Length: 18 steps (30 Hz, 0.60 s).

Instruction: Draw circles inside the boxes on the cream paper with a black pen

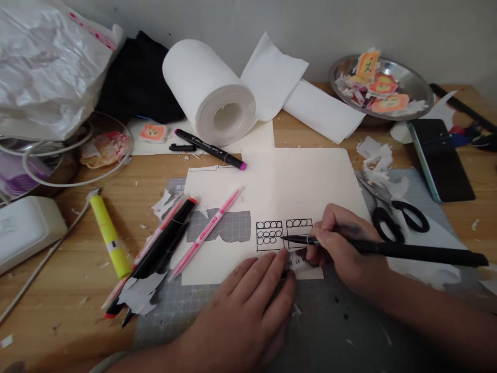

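My right hand [341,243] is closed around a black pen [388,248], its tip on the paper beside a row of small circles. Two black-outlined boxes are drawn there: the left drawing [269,235] has rows of circles, the right drawing [298,230] a row along its top. My left hand [252,300] lies with outstretched fingers at the lower edge of the white paper [310,181], just below the boxes. A clear ruler [297,260] with printed numbers shows partly between the hands; the left fingers cover some of it. The paper has a ragged cut-out at left.
A grey cutting mat [171,321] lies underneath. Left are a pink pen [207,233], dark markers [163,248] and a yellow highlighter [111,235]. Right are scissors [399,220] and a phone [440,158]. Behind stand a paper roll [205,83] and a metal bowl [337,83] of paper cutouts.
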### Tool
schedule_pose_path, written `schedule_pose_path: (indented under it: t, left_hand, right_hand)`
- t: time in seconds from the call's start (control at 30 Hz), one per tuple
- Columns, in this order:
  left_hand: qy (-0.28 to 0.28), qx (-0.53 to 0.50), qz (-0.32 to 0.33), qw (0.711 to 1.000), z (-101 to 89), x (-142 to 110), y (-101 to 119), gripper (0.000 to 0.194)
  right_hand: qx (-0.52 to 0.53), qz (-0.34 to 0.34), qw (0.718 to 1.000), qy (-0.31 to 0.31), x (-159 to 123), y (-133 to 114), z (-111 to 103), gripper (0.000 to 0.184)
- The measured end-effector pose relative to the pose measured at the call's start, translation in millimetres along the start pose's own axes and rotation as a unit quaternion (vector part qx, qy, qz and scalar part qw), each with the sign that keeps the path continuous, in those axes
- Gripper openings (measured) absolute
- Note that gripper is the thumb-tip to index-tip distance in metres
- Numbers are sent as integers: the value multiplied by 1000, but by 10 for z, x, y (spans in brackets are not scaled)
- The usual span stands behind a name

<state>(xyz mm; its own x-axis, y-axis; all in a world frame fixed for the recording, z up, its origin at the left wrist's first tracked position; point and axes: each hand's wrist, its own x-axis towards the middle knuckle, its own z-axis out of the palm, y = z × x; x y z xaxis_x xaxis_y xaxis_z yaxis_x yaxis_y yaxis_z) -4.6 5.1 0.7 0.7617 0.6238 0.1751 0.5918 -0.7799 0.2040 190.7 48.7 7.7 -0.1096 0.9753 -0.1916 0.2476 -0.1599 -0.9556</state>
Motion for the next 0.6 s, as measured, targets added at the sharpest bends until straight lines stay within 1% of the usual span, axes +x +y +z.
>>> schedule_pose_path:
  t: [0.1,0.3,0.6]
  left_hand:
    - [5,0,6,1000,-2,6,-1,37]
    - [8,2,-1,1000,-6,13,0,36]
    - [10,0,5,1000,9,4,-15,37]
  right_hand:
    - [-12,-2,1000,-9,2,24,0,22]
    - [-12,-10,1000,-7,-11,30,15,22]
    - [12,-9,999,-45,11,43,14,20]
